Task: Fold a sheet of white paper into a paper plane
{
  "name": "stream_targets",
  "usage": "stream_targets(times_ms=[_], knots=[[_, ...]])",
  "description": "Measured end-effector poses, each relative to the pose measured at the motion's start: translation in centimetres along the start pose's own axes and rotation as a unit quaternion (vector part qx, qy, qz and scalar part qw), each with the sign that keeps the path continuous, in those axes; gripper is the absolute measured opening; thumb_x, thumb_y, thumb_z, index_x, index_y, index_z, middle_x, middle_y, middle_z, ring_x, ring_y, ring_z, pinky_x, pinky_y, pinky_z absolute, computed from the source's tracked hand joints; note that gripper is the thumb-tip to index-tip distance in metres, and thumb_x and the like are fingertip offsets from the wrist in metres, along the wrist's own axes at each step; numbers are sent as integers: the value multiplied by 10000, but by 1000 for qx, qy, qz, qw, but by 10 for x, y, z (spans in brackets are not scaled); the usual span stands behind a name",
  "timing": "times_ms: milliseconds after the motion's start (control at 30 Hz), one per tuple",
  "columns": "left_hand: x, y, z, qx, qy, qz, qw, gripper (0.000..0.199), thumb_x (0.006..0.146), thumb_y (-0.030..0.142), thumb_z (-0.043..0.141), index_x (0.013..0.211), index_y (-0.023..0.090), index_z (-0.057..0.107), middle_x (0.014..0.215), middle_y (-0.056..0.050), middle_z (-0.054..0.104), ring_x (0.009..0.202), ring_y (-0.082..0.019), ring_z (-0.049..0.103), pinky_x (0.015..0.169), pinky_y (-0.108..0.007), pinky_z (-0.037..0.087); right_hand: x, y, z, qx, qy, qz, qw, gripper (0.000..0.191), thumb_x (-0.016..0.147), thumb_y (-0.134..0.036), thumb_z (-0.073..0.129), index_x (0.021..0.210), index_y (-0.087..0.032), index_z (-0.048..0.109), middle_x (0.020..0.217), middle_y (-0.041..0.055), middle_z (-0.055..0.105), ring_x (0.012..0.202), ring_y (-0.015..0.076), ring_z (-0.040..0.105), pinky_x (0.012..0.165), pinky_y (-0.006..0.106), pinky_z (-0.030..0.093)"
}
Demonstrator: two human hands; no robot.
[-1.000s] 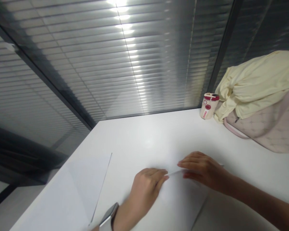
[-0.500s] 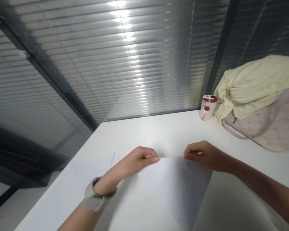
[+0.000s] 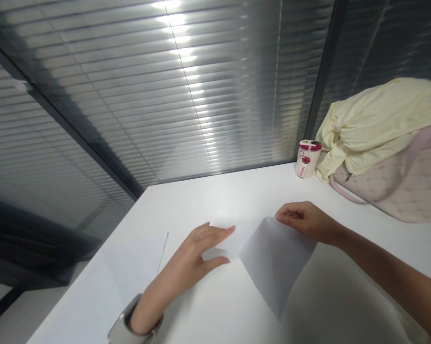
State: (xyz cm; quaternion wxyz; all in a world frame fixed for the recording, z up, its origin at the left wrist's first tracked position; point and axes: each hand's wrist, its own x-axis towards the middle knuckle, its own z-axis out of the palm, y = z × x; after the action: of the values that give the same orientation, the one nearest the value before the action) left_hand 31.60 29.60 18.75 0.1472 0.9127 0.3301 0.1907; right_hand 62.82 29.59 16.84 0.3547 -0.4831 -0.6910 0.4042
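Note:
A folded sheet of white paper (image 3: pixel 274 263) hangs in front of me, with one corner pointing down and a lighter flap stretching to the left. My right hand (image 3: pixel 305 220) pinches its upper edge between thumb and fingers. Beside the left flap is my left hand (image 3: pixel 192 253), its fingers stretched out and its thumb held well apart. The left fingertips lie at the flap's edge; whether they touch it I cannot tell. A watch (image 3: pixel 129 325) with a light strap is on the left wrist.
On the white table (image 3: pixel 201 200), another pale sheet (image 3: pixel 129 263) lies at the left, with a thin dark line along its edge. A cream and red coffee-cup-shaped container (image 3: pixel 307 160) stands at the back right, beside a pink quilted bag (image 3: pixel 398 191) and yellow cloth (image 3: pixel 387 124). Blinds (image 3: pixel 201 95) rise behind.
My left hand has let go of the paper's upper edge, opened and moved slightly down and left. My right hand has lifted its side a little, and the paper's lower corner has risen.

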Motion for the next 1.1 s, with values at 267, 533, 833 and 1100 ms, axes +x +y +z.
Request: stream_targets(times_ms=[267, 533, 833, 1100], knots=[[6, 24, 20, -170, -37, -28, 984, 413, 909, 242, 553, 1318, 291, 536, 1318, -42, 582, 1146, -236, 577, 940, -315, 485, -5, -13, 5, -21, 48, -1, 999, 263, 856, -390, 560, 769, -164, 664, 688, 8, 661, 658, 157, 601, 585, 241, 424], [3, 42, 34, -216, 13, 5, 976, 642, 868, 83, 493, 1423, 373, 352, 1534, -9, 275, 1399, -263, 228, 1124, -464, 212, -15, -20, 7, -32, 91, -70, 993, 201, 895, -346, 526, 817, -185, 619, 729, 3, 657, 670, 144, 599, 596, 225, 431], [6, 39, 35, -335, 67, -85, 936, 322, 920, 454, 462, 1037, 258, 689, 1565, -21, 157, 1402, -342, 145, 1118, -512, 104, -20, -16, 6, -71, 23, -166, 983, 133, 967, -265, 426, 940, -207, 542, 858, 6, 649, 723, 115, 611, 648, 202, 446], [33, 41, 48, -500, 92, -200, 837, 600, 673, 246, 807, 1154, 309, 453, 1246, -67, 493, 1127, -244, 508, 844, -344, 453, -19, -13, 8, -57, -57, -260, 962, 329, 979, -143, 372, 1244, -271, 519, 1091, 47, 632, 967, 140, 603, 816, 245, 457]])
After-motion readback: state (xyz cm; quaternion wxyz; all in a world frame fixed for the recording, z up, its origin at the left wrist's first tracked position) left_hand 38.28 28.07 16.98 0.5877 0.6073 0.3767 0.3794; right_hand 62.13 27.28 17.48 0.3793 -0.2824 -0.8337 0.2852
